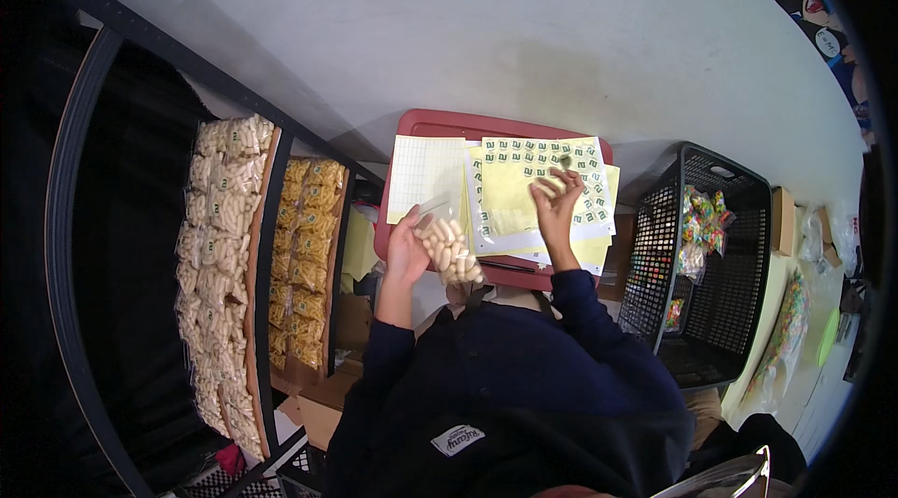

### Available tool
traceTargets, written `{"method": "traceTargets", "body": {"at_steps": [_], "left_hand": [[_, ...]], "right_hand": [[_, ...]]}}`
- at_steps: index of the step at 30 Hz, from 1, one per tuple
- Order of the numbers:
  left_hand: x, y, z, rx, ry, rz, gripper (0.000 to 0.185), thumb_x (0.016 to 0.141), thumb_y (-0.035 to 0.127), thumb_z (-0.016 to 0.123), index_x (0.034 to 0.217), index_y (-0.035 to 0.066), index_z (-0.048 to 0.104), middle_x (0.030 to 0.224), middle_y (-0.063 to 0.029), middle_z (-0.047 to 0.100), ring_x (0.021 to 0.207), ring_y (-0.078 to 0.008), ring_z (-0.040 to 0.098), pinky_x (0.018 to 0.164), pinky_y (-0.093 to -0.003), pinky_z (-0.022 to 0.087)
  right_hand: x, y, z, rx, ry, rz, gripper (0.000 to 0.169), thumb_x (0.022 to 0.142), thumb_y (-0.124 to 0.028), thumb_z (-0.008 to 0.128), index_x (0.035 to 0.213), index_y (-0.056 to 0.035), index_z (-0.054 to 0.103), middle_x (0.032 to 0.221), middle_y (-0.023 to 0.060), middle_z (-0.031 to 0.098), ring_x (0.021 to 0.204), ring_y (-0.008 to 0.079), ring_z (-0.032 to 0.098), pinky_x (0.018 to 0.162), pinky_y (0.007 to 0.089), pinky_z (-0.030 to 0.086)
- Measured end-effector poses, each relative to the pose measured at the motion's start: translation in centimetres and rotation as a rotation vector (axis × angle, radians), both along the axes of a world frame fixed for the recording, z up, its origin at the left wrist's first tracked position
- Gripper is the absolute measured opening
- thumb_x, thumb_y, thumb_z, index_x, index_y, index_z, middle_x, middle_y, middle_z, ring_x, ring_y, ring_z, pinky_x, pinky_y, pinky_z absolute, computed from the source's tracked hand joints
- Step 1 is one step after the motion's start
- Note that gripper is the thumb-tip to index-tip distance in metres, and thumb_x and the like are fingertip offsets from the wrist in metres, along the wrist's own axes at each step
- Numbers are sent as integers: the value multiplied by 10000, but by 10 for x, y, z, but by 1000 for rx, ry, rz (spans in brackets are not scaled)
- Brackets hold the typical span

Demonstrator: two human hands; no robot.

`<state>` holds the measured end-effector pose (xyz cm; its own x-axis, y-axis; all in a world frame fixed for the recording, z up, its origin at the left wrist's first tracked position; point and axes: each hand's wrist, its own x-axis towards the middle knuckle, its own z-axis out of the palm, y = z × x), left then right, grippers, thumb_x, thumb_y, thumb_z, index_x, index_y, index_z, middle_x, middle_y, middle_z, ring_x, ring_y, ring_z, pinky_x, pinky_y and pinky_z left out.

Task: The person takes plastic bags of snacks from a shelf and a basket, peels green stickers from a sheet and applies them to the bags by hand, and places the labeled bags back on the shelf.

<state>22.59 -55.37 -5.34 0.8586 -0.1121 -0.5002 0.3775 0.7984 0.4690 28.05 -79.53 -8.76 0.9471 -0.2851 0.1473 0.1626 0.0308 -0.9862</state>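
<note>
My left hand (408, 245) holds the upper left edge of a clear plastic bag (452, 249) filled with pale, finger-shaped snack pieces. Over the sheets of round stickers (512, 196), my right hand (558, 203) has its fingers bent, with a dark round sticker (566, 161) at or just beyond the fingertips; whether they hold it is not clear. The sticker sheets are yellow and white, with green marks. A gridded sheet (426, 168) lies to their left. All these papers rest on a red plastic lid or tray (438, 120).
A rack at left carries bags of pale snacks (217, 273) and bags of yellow snacks (309, 252). At right stands a black plastic crate (722, 315) with colourful bags (701, 224) inside. A pale wall (449, 28) rises beyond the red surface. Cardboard boxes (326, 396) sit lower left.
</note>
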Motion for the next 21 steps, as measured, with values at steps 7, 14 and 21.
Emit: {"method": "traceTargets", "body": {"at_steps": [7,14,21], "left_hand": [[13,-28,29,117,-96,76,630,747,-27,543,1262,66,191,1105,-126,366,1075,-227,378,918,-371,352],[4,-45,39,576,-465,-71,517,806,55,571,1239,27,291,1129,-121,466,982,-153,498,811,-265,434],[-11,-48,60,450,-488,-343,346,826,77,554,1142,15,429,983,-65,544,862,-88,528,734,-212,449]], "right_hand": [[-49,44,73,-57,121,536,789,715,28,641,1208,-148,50,1075,152,428,935,204,525,747,294,484],[-62,44,92,245,162,410,736,741,47,599,1205,-115,52,993,147,458,898,209,553,704,275,513],[-66,47,87,70,-21,278,794,741,-2,617,1247,-90,11,1023,191,490,881,212,560,705,277,486]]}}
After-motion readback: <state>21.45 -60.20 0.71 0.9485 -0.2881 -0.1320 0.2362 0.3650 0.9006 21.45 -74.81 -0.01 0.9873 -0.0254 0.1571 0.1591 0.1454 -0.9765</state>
